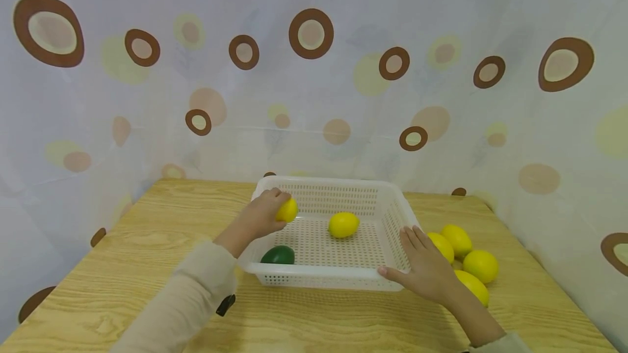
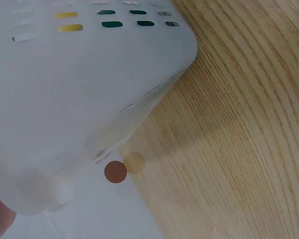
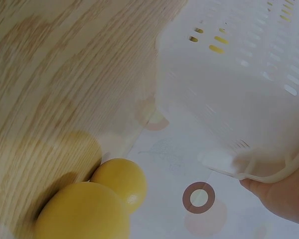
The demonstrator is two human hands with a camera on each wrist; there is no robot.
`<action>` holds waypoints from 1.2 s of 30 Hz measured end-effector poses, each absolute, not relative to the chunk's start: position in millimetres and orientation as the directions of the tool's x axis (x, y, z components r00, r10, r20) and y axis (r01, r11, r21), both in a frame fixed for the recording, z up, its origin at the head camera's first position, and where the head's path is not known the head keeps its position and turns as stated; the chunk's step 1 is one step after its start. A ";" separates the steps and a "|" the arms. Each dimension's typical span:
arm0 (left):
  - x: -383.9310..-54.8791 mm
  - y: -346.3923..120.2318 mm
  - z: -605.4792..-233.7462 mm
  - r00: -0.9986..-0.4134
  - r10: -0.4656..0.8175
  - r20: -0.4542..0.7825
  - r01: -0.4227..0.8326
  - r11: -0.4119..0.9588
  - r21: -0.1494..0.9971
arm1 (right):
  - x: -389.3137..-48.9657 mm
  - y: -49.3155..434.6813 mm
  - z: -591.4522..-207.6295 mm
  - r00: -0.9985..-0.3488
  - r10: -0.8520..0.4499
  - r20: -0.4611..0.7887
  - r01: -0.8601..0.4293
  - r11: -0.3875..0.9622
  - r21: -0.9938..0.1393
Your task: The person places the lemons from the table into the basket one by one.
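A white plastic basket (image 1: 324, 271) with slotted sides and floor stands on the wooden table. Inside its left part, my left hand (image 1: 262, 214) grips a lemon (image 1: 288, 210), the fingers curled over it. Another lemon (image 1: 344, 225) lies near the middle of the basket floor, and a smooth dark green oval fruit (image 1: 278, 255) sits in the front left corner. My right hand (image 1: 429, 266) rests on the basket's right rim with fingers extended and thumb spread to the front rim. In the left wrist view only a bit of hand (image 2: 0, 219) shows beside the basket wall.
Several lemons (image 1: 481, 267) lie together on the table (image 1: 162, 222), right of the basket and close to my right forearm. A small black object (image 1: 226, 305) shows by the left cuff. Behind the table hangs a patterned curtain (image 1: 314, 91).
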State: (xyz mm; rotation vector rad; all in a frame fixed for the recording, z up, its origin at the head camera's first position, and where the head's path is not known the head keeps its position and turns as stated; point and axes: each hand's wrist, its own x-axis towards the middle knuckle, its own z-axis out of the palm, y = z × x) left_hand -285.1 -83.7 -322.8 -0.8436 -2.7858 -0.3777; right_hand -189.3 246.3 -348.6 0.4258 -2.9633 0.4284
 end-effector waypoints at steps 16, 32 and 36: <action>-284.1 -86.1 -334.9 -0.818 0.538 0.202 0.571 0.801 0.180 | -189.0 246.3 -348.5 -0.949 -0.272 0.160 -0.305 0.922 -0.241; -283.9 -83.4 -341.3 -0.819 0.540 0.195 0.571 0.801 0.182 | -189.3 246.0 -349.4 -0.952 -0.269 0.149 -0.300 0.917 -0.263; -283.5 -83.4 -340.4 -0.799 0.549 0.246 0.591 0.793 0.151 | -188.7 246.0 -348.7 -0.951 -0.272 0.151 -0.303 0.919 -0.253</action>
